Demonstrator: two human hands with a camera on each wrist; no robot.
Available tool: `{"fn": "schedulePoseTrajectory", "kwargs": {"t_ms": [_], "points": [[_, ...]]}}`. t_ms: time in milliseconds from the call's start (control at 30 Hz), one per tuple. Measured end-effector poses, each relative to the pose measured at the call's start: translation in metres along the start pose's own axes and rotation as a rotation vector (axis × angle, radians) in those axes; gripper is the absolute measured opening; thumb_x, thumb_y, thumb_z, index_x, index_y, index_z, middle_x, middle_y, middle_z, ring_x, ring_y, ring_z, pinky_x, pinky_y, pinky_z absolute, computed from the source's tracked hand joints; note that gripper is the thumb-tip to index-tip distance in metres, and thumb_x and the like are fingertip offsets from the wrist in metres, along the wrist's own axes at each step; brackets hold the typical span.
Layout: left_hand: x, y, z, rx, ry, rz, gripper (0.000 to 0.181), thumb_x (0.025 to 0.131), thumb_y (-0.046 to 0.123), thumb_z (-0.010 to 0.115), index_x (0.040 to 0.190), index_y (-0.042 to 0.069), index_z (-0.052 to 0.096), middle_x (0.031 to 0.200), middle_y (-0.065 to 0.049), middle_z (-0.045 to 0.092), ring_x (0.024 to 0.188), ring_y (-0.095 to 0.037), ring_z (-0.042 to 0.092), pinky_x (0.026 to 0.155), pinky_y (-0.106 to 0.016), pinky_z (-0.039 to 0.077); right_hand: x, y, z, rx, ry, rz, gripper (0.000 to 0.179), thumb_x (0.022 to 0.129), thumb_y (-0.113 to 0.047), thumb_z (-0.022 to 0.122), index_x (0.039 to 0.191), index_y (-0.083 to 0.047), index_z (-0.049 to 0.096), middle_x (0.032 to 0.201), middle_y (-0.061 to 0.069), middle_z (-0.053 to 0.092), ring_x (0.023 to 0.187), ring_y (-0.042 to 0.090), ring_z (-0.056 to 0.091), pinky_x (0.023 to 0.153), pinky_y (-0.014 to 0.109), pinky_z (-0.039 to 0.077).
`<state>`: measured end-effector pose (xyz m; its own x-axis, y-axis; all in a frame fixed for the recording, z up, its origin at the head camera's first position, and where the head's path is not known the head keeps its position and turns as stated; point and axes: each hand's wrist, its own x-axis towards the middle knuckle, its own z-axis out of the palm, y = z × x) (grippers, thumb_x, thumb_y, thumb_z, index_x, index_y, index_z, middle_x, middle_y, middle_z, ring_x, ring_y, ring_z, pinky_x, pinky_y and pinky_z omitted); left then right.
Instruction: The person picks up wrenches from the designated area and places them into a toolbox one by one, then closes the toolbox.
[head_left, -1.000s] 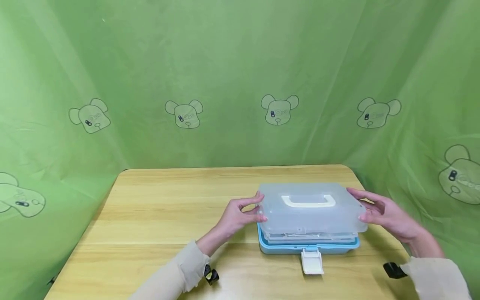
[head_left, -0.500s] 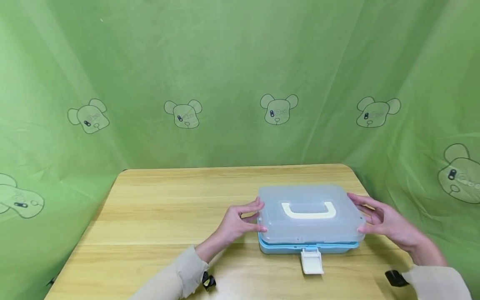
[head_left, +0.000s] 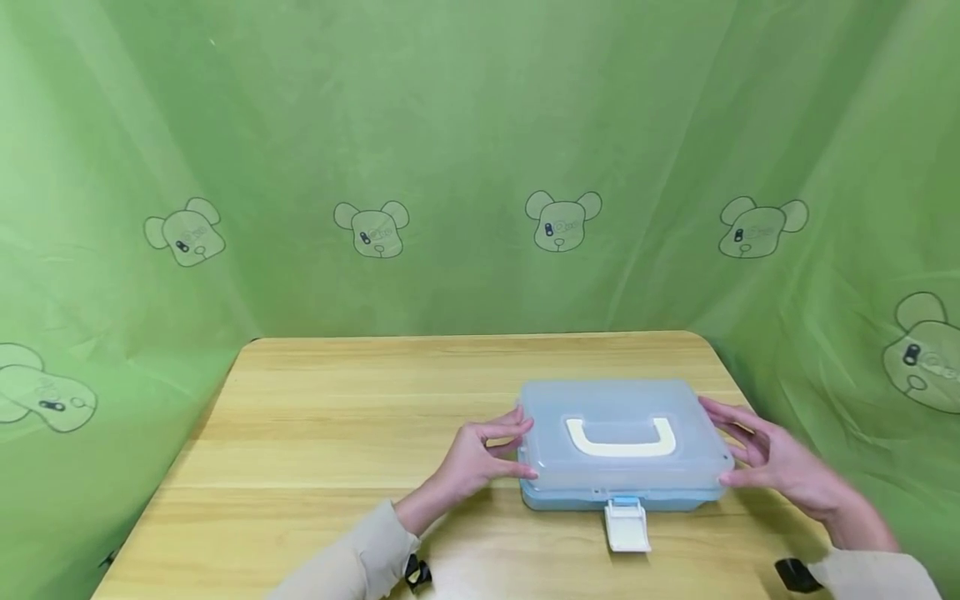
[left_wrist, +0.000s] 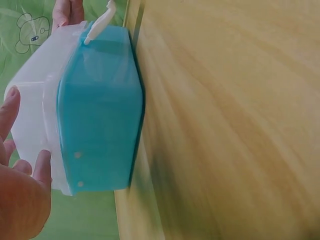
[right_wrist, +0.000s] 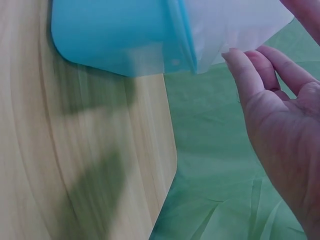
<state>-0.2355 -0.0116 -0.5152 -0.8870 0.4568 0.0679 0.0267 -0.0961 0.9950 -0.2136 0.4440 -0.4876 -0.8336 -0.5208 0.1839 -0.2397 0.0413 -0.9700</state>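
A light blue storage box [head_left: 562, 503] stands on the right part of the table, its translucent lid [head_left: 615, 398] lowered onto the base. On the lid lies a white carrying handle [head_left: 622, 450]. The white latch [head_left: 627, 530] hangs unfastened at the front. At the lid's left end, the thumb and fingertips of my left hand [head_left: 472, 454] touch its side, fingers spread. My right hand [head_left: 780, 471] touches the opposite end likewise. In the left wrist view, the blue base [left_wrist: 102, 120] sits flat on the table. The box's contents are hidden under the lid.
The wooden table [head_left: 337, 417] has rounded back corners. Behind and beside it hangs a green curtain [head_left: 465, 117] with printed bear heads. Black straps [head_left: 797, 575] hang by both sleeves.
Both hands have brought the lid down from a raised, tilted position onto the blue base. The inner tray that showed at the front is covered. The latch still hangs down.
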Motion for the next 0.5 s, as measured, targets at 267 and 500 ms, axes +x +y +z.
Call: {"fn": "schedulePoseTrajectory", "kwargs": {"t_ms": [267,500], "points": [[-0.0018,-0.0035,0.0004,-0.014,-0.006,0.026,0.066,0.073,-0.007,0.088,0.134,0.005,0.065,0.162,-0.007,0.042,0.150,-0.026,0.042,0.107,-0.028,0.051,-0.0023,0.0022,0.0019,-0.008,0.020,0.021,0.098,0.076,0.031,0.064,0.159,0.011,0.015,0.164,-0.017,0.037,0.138,0.002,0.052,0.105,0.024,0.050],[-0.0036,-0.0032,0.0041,-0.062,0.022,0.037,0.056,0.078,0.001,0.088,0.131,0.003,0.067,0.160,-0.009,0.044,0.150,-0.026,0.042,0.107,-0.030,0.050,-0.0025,-0.0022,0.0059,-0.095,0.033,0.005,0.083,0.085,0.027,0.060,0.156,0.014,0.020,0.164,-0.018,0.037,0.139,-0.004,0.048,0.106,0.016,0.047]]}}
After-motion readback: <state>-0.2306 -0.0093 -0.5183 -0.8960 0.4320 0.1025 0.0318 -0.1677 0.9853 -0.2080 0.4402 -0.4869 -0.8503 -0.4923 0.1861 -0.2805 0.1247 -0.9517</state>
